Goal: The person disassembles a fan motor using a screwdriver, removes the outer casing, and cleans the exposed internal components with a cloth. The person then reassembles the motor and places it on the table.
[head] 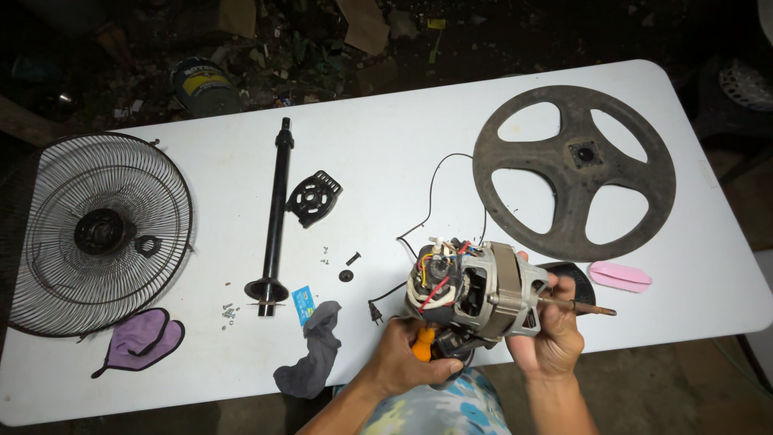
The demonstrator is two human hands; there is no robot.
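A fan motor (475, 288) with exposed coloured wires and a metal shaft pointing right is held over the table's near edge. My right hand (550, 334) grips the motor's front end from below, thumb up beside the shaft. My left hand (411, 358) is closed round an orange-handled tool (424, 342) at the motor's lower rear. A black power cord (435, 189) runs from the motor across the white table (386, 137) to a plug (375, 312).
A wire fan guard (97, 234) lies at the left, a black pole (276, 217) and a black bracket (314, 197) in the middle, a round grey base (573, 171) at the right. A grey rag (314, 354), purple cloth (141, 340), pink case (620, 276) and small screws (229, 310) are scattered near the front.
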